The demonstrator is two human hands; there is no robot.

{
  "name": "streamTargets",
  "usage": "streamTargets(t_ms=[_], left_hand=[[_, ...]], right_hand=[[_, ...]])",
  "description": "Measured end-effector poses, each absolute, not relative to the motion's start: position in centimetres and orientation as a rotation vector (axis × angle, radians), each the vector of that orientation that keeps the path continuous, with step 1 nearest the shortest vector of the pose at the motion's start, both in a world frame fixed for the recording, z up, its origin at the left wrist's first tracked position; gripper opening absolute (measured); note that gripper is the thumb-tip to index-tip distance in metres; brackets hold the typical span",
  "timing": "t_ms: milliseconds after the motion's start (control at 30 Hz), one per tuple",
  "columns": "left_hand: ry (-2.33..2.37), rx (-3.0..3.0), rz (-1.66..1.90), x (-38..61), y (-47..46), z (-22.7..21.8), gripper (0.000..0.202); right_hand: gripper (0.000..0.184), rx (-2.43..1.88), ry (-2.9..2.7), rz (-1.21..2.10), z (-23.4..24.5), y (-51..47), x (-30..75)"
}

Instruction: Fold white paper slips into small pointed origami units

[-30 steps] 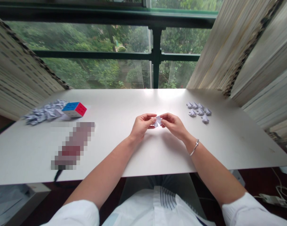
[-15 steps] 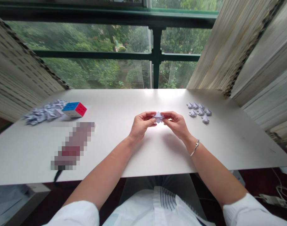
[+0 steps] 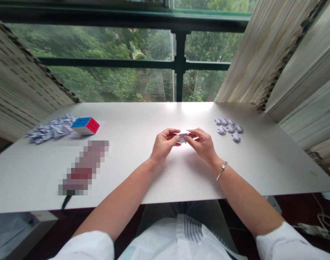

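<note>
A small folded paper piece (image 3: 183,137) is held between both hands above the middle of the white table (image 3: 121,180). My left hand (image 3: 164,142) pinches its left end with thumb and fingers. At its right end, my right hand (image 3: 202,142) grips it in the same way. The fingertips cover part of the paper, and its top now looks like a flat, narrow edge. Several similar folded paper pieces (image 3: 230,128) lie grouped to the right of my right hand.
On the left lies a heap of folded paper pieces (image 3: 50,129), beside a puzzle cube (image 3: 86,126) resting on white paper. Nearer me is a pixelated long object (image 3: 83,168) with a black strap. A window and curtains (image 3: 243,50) border the table's far side.
The paper piece has tilted or been folded: its pointed top no longer shows, and a flat edge appears instead. My right thumb has shifted slightly inward over it.
</note>
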State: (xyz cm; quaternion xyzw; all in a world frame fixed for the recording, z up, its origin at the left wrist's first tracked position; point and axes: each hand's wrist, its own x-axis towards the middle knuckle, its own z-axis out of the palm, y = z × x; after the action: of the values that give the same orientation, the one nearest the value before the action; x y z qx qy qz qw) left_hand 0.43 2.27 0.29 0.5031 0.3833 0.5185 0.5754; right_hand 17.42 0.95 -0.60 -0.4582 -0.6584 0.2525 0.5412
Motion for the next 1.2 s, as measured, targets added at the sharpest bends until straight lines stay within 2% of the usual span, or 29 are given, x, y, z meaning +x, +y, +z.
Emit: streamTargets(t_ms=[467,800,1033,1200], left_hand=[[0.879,1.223,1.179,0.52,1.99,0.37,0.038],[0.885,1.187,1.191,0.7,2.09,0.24,0.04],[0.867,1.155,1.244,0.68,2.18,0.14,0.038],[0.825,1.156,1.222,0.64,2.03,0.16,0.032]], right_hand=[[0.018,-1.177,-1.666,0.494,-0.05,0.47,17.2],[0.027,-1.213,-1.575,0.457,-0.37,0.64,17.3],[0.044,-1.119,-1.261,0.94,-0.62,1.11,17.01],[0.046,-1.033,-1.208,1.026,-0.35,0.9,16.81]])
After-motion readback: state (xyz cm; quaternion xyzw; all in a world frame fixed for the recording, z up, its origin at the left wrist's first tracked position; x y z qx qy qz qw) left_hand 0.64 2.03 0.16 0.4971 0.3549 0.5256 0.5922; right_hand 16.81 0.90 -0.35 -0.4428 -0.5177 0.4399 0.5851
